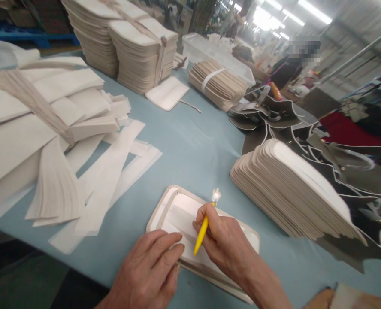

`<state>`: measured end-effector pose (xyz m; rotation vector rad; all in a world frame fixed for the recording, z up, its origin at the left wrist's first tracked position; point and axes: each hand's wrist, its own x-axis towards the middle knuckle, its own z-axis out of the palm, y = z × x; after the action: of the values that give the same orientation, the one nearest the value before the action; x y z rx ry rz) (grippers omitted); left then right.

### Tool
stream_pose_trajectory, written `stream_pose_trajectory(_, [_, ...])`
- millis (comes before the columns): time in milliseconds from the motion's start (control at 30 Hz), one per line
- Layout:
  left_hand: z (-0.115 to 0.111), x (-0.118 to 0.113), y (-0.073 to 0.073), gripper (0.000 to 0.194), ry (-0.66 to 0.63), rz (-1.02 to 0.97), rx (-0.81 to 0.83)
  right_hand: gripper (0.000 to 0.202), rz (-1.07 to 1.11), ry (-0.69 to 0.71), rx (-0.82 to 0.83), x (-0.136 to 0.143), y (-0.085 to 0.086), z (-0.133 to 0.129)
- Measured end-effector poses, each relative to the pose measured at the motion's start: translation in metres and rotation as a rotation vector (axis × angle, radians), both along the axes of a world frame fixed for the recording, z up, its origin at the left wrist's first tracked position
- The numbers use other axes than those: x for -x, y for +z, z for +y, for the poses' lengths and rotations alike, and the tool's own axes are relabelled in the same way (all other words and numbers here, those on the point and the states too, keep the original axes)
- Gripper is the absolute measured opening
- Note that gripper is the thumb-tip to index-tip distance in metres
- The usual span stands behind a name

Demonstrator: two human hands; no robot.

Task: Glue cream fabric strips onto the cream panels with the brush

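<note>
A rounded rectangular panel, pale inside with a beige raised rim, lies on the table. My left hand bears on its near left edge, fingers close together on the rim and thumb tucked low beside it. Pinched in my right hand, over the middle of the panel, is a small brush with a yellow handle. Its whitish, clumped bristle end points away from me toward the far rim, and the bare handle tip points back toward my left fingers. My right hand hides part of the panel.
Right of the panel leans a stack of beige panels, beside dark grey pieces with white edges. Pale strips and a tied bundle cover the left. Tall stacks, a banded stack and a clear bin stand behind.
</note>
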<state>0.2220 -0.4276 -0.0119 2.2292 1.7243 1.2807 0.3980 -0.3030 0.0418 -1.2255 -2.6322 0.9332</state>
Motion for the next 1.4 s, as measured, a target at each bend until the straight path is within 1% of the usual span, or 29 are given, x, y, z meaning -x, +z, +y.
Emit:
stream_pose_trajectory(300, [-0.002,0.005,0.003,0.023,0.022,-0.024,-0.032,0.019,-0.050,0.053,-0.050,0.005,0.003,0.003])
stream_pose_trajectory(533, [0.000,0.018,0.003,0.024,0.045,-0.012,-0.034,0.023,-0.104,0.074,-0.064,0.004,0.000,0.005])
stream_pose_trajectory(667, [0.004,0.026,0.001,0.028,0.052,0.030,-0.018,0.020,-0.102,0.076,-0.069,0.005,0.001,0.006])
stream_pose_trajectory(833, [0.014,0.031,0.001,0.026,0.048,0.163,-0.016,0.022,-0.114,0.097,-0.092,0.007,0.000,0.008])
stream_pose_trajectory(933, [0.019,0.030,-0.003,0.029,0.039,0.214,0.022,0.021,-0.135,0.104,-0.096,0.006,-0.001,0.009])
stream_pose_trajectory(1033, [0.020,0.029,-0.011,0.034,0.017,0.222,0.074,0.022,-0.161,0.098,-0.095,0.007,-0.002,0.009])
stream_pose_trajectory(1133, [0.021,0.028,-0.016,0.035,-0.001,0.239,0.083,0.022,-0.184,0.091,-0.093,0.008,-0.001,0.008])
stream_pose_trajectory(1267, [0.021,0.028,-0.018,0.034,0.031,0.250,0.101,0.018,-0.176,0.092,-0.151,0.003,0.004,0.006])
stream_pose_trajectory(1400, [0.021,0.030,-0.016,0.034,0.021,0.308,0.090,0.014,-0.149,0.036,-0.238,-0.015,0.009,-0.001])
